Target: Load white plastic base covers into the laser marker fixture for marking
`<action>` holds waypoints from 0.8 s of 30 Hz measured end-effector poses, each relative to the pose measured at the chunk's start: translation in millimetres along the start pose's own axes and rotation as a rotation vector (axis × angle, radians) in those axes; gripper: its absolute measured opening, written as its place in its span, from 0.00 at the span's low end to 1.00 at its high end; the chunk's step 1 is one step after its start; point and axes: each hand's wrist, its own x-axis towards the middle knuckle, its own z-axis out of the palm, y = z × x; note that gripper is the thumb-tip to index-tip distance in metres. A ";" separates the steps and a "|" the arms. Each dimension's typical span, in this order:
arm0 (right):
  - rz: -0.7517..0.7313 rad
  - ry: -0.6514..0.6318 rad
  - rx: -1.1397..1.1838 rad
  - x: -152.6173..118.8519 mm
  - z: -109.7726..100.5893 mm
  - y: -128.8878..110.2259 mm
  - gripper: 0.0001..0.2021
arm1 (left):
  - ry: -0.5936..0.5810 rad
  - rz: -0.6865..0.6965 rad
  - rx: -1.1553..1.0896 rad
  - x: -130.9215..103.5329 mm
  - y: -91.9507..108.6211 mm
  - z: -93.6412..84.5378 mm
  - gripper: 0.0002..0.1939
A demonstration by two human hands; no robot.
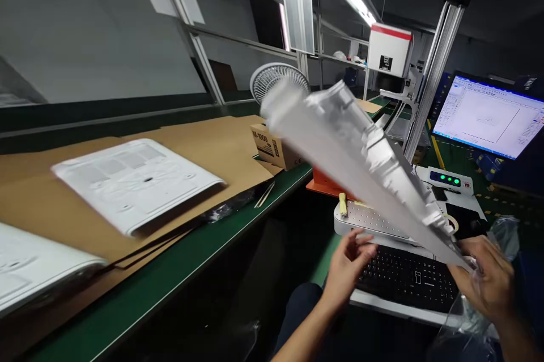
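1. Seemingly gripped white plastic panel point(361, 164) at its near corner with right hand point(488, 277), fingers closed round the edge, clear bag beneath.
2. Hovered left hand point(348, 265) half-open just under the panel, above keyboard point(408, 277).
3. Needed, by my judgement, left-hand support under the blurred, tilted panel to steady it.
4. Left two more white panels point(136, 183) well apart, leftward on cardboard point(221, 147).

White panel point(357, 164) motion-blurred

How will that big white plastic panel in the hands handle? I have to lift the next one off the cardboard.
The white panel looks stiff: it juts up with no sag, the right hand gripping its low end. Probably light for its size. Its length may make it swing; the left hand is open beside it.
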 end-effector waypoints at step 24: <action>0.310 -0.240 0.070 -4.8 -60.9 66.7 0.04 | 0.273 0.914 0.330 29.7 71.2 -109.1 0.34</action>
